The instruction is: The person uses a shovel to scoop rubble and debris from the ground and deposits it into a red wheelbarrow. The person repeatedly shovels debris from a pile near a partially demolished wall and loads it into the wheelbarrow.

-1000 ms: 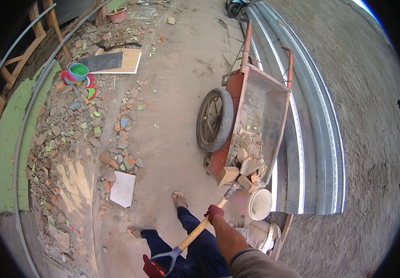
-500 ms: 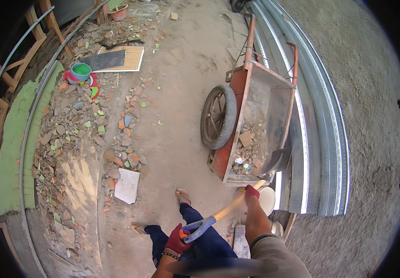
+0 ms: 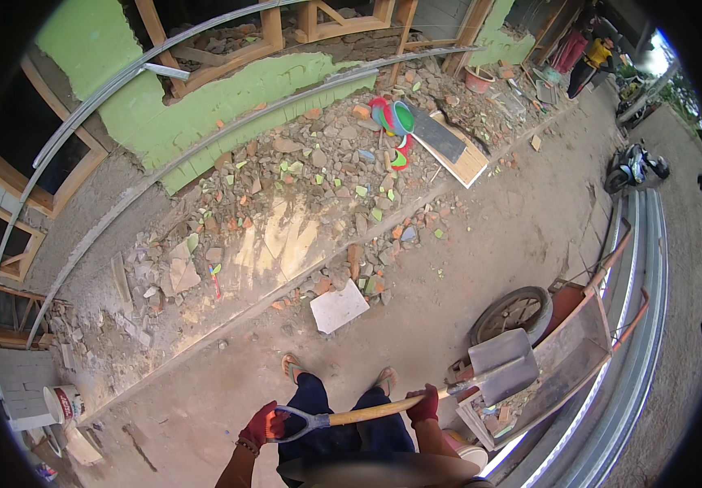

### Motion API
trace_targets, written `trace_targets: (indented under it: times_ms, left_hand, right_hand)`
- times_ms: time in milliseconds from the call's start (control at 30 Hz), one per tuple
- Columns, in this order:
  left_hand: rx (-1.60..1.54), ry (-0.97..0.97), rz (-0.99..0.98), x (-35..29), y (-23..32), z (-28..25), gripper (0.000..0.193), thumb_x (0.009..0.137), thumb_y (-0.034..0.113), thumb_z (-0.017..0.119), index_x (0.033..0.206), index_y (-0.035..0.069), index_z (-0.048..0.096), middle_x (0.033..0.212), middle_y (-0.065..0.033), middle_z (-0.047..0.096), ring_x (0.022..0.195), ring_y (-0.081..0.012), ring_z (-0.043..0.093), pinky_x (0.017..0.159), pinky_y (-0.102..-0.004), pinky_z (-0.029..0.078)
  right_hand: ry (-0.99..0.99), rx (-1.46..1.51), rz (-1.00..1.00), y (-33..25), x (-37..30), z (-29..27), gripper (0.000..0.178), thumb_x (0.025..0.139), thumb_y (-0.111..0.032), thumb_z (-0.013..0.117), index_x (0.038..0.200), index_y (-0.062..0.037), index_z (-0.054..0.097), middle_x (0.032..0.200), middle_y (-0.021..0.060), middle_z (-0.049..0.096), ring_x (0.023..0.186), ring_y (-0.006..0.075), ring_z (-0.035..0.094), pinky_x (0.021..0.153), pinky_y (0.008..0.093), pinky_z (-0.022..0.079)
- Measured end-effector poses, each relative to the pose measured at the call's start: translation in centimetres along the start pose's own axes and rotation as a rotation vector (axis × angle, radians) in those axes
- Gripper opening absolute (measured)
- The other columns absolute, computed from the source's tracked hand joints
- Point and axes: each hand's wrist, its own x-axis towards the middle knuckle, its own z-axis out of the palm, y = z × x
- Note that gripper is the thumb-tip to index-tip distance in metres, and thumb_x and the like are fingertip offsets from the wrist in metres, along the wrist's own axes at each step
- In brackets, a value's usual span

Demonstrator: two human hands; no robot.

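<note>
A shovel [image 3: 375,411] lies crosswise before my legs, gripped by both my hands in red gloves. My left hand [image 3: 263,424] is closed on the grey D-shaped grip at its end. Farther along the wooden shaft, my right hand [image 3: 423,404] is wrapped around it near the blade. The flat grey blade [image 3: 504,366] points right and overlaps the near side of a red-sided metal handcart [image 3: 576,337]; no load shows on it. Broken rubble [image 3: 507,416] sits in the near end of the cart, partly hidden by the blade.
Masonry rubble [image 3: 310,167] spreads along the green wall. A white board piece [image 3: 340,307] lies ahead of my feet. Long metal sheets [image 3: 652,268] run beside the cart. A bucket [image 3: 466,454] is near my right arm. Farther off are a motorbike [image 3: 634,167] and a person [image 3: 595,58].
My view has turned left toward the rubble and wall. The shovel blade has moved from the cart's near right corner to its left side, near the wheel. Both hands keep their hold.
</note>
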Motion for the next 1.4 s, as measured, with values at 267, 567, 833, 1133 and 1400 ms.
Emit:
trace_targets:
  times_ms: [267,567,833,1133,1400]
  left_hand:
    - [-0.035,0.626,0.574,-10.9,-0.1,-2.7,0.039,0.094,0.047,0.055,0.082,0.009,0.055,0.052,-0.0010,0.044,0.038,-0.0179,0.046,0.036,-0.0332,0.039]
    - [0.080,1.030,0.876,-18.3,1.7,4.9,0.043,0.094,0.051,0.055,0.071,0.014,0.050,0.049,0.0023,0.039,0.034,-0.0122,0.042,0.030,-0.0265,0.035]
    - [-0.031,1.061,0.750,-12.4,0.7,12.1,0.044,0.094,0.050,0.055,0.074,0.011,0.049,0.045,0.0021,0.039,0.031,-0.0131,0.042,0.029,-0.0293,0.038]
    - [-0.229,1.011,0.813,8.6,-10.1,28.0,0.042,0.095,0.048,0.051,0.065,0.020,0.041,0.048,0.0042,0.038,0.036,-0.0127,0.042,0.036,-0.0267,0.036]
    - [-0.886,0.946,0.565,11.4,-20.2,36.0,0.044,0.092,0.056,0.051,0.072,0.018,0.046,0.046,0.0030,0.035,0.040,-0.0135,0.039,0.036,-0.0290,0.033]
  right_hand:
    - [-0.220,-0.393,0.209,17.0,1.1,18.1,0.022,0.084,-0.020,0.062,0.073,-0.0104,0.045,0.063,0.0067,0.045,0.057,0.0240,0.051,0.061,0.0400,0.051]
    - [-0.266,-0.592,0.548,32.3,-0.9,22.1,0.021,0.085,-0.019,0.061,0.070,-0.0077,0.051,0.061,0.0084,0.049,0.054,0.0251,0.051,0.056,0.0399,0.048]
    - [-0.237,-0.516,0.614,22.0,3.8,20.2,0.021,0.087,-0.021,0.061,0.079,-0.0051,0.050,0.065,0.0110,0.050,0.060,0.0276,0.053,0.064,0.0452,0.052]
    - [-0.045,-0.799,0.556,2.7,17.3,22.9,0.022,0.082,-0.018,0.064,0.072,-0.0082,0.048,0.062,0.0074,0.045,0.054,0.0239,0.048,0.055,0.0355,0.048]
    - [-0.202,-1.165,0.630,0.5,21.0,15.6,0.021,0.083,-0.018,0.061,0.070,-0.0090,0.048,0.062,0.0067,0.048,0.058,0.0240,0.056,0.054,0.0365,0.046]
